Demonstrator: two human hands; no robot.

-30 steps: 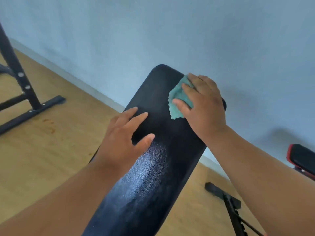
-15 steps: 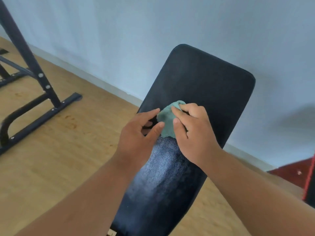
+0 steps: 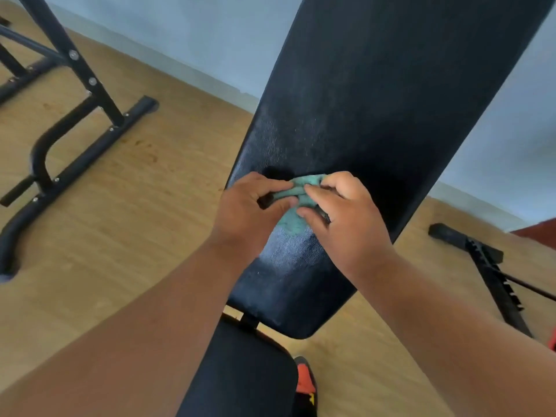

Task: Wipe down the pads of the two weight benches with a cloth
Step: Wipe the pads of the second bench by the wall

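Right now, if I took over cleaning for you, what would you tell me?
Both hands are on the teal cloth: left hand pinches its left side, right hand grips its right side, bunching it over the lower part of the back pad.
That pad shows a shiny streaked patch just below the cloth; whether it is fully wiped I cannot tell.
The seat pad sits nearer you, untouched at this moment.
Left: the seat pad, then the second bench, mostly out of view.
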